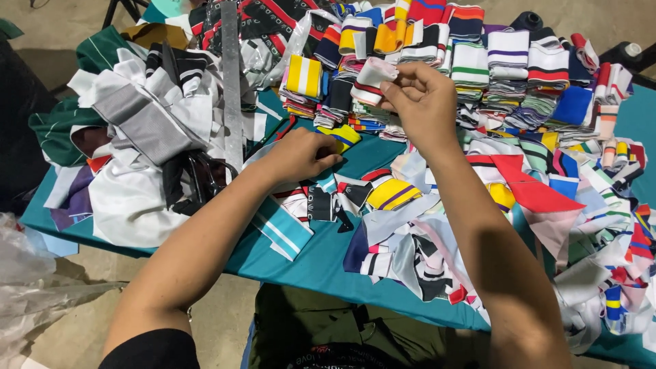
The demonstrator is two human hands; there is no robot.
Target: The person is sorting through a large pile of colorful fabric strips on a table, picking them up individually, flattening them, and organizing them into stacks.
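Note:
My right hand (422, 101) is raised over the table and pinches a folded white knit strip with red and dark stripes (371, 80) at its upper edge. My left hand (301, 154) rests knuckles-up on the teal tablecloth (311, 256), fingers curled beside a yellow and blue striped piece (344, 135); whether it grips anything is hidden. Loose striped fabric scraps (393, 195) lie between and under my forearms.
Folded striped knit collars are stacked in rows at the back (509, 65). A heap of white, grey and green cloth (140, 116) fills the left, with a long metal ruler (231, 82) and black scissors (198, 174) on it. Clear plastic (27, 287) lies on the floor at left.

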